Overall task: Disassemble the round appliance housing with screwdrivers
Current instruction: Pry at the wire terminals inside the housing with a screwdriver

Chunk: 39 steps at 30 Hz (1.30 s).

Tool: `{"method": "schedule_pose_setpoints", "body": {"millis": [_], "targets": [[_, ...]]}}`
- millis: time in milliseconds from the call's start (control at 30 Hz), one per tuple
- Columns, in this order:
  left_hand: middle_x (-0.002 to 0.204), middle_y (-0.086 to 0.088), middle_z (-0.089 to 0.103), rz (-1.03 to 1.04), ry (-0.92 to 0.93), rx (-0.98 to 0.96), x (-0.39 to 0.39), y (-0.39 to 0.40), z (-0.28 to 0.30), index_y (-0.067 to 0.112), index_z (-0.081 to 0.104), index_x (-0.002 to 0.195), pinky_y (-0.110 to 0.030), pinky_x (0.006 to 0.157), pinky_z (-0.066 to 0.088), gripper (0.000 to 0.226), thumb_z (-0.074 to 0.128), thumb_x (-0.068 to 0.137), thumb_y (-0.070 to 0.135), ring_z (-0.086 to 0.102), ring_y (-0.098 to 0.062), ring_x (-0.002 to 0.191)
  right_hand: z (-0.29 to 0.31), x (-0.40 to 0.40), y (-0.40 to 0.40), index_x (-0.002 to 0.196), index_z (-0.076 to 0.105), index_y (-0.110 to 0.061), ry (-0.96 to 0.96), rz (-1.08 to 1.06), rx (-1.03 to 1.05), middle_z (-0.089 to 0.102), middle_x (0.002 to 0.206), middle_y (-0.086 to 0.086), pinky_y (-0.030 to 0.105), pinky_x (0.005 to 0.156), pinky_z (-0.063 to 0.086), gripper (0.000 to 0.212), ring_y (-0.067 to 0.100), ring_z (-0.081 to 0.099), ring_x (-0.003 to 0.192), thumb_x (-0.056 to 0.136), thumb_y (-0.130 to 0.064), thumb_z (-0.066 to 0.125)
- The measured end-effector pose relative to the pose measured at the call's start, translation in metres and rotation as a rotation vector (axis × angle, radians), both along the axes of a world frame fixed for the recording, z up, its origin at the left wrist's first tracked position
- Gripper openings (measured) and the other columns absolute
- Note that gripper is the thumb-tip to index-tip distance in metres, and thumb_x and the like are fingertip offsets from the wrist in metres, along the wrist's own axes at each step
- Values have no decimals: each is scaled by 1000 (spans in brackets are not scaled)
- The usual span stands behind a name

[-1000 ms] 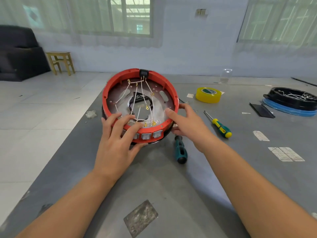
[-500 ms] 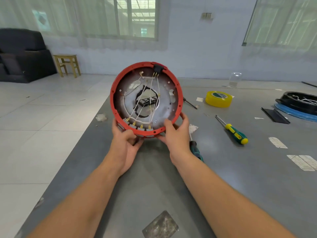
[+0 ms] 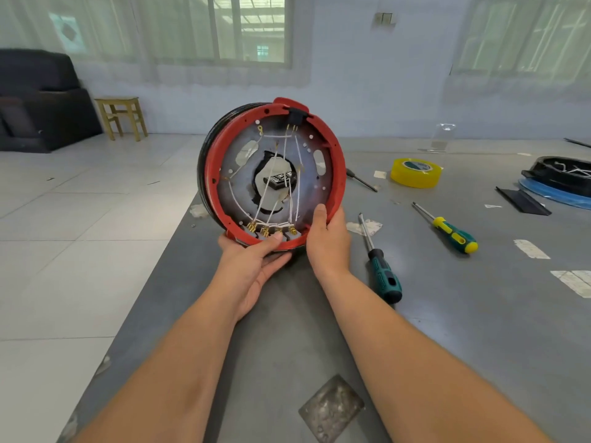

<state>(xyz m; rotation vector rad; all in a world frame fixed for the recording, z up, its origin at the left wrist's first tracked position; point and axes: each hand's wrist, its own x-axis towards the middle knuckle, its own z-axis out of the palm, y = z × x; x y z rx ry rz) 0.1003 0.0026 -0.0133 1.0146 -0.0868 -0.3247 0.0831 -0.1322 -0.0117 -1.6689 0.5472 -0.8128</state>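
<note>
Here both hands, left hand [image 3: 252, 266] and right hand [image 3: 327, 241], grip the upright round housing [image 3: 337, 174], fingers curled.

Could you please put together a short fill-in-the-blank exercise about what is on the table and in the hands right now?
1. Both hands hold the round housing by its ____ edge.
2. The roll of tape is ____ in colour.
3. The teal-handled screwdriver lies on the ____ beside the right hand.
4. The left hand has its ____ hooked over the red rim.

Missing words: lower; yellow; table; thumb
</note>
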Motion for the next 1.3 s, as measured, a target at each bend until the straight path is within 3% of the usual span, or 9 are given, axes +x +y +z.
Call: {"method": "schedule_pose_setpoints", "body": {"millis": [133, 267, 400, 500, 800, 1100, 1300], "targets": [[130, -24, 69, -26, 18, -17, 0, 4, 3, 12, 37, 146, -49, 81, 66, 69, 72, 91, -12, 78, -40, 102, -4, -4, -6, 128, 53, -30, 60, 104, -16, 64, 102, -9, 39, 89, 49, 27, 18, 62, 98, 103, -34, 46], [120, -26, 73, -52, 15, 0, 1, 4, 6, 19, 33, 131, -51, 76, 66, 67, 75, 88, -11, 78, -44, 96, -3, -8, -13, 130, 52, -26, 109, 143, 1, 64, 104, -5, 40, 87, 51, 31, 19, 63, 98, 100, -31, 47], [100, -31, 76, -121, 27, 30, 3, 4, 7, 25, 32, 119, -52, 71, 65, 65, 78, 87, -9, 75, -54, 92, -1, -12, -13, 134, 48, -19, 120, 136, -25, 64, 107, 1, 34, 77, 43, 33, 21, 60, 95, 103, -29, 44], [107, -38, 73, -106, 35, 14, 2, 3, 6, 25, 32, 123, -55, 71, 65, 68, 76, 87, -12, 74, -57, 92, 0, -14, -11, 136, 46, -14, 131, 135, -63, 64, 116, 9, 35, 82, 42, 35, 27, 59, 102, 104, -30, 43], [111, -34, 74, -120, -24, 52, 1, -3, 6, 17, 29, 146, -54, 74, 65, 78, 75, 89, -10, 75, -52, 97, 1, -12, -11, 138, 44, -11, 162, 117, -77, 64, 121, 14, 37, 84, 45, 39, 32, 61, 108, 105, -31, 41], [108, -28, 77, -82, -11, 75, 2, 4, 5, 24, 31, 122, -53, 71, 65, 68, 82, 86, -2, 77, -50, 93, 2, -14, -8, 127, 49, -12, 176, 124, -88, 64, 113, 10, 38, 83, 46, 34, 31, 61, 104, 106, -37, 41], [110, -30, 76, -92, -21, 63, 5, 4, 3, 16, 28, 145, -57, 77, 65, 83, 82, 86, -4, 76, -51, 95, 2, -15, -6, 120, 50, -17, 169, 125, -92, 61, 102, 3, 35, 78, 42, 28, 25, 59, 95, 105, -39, 42]]}}
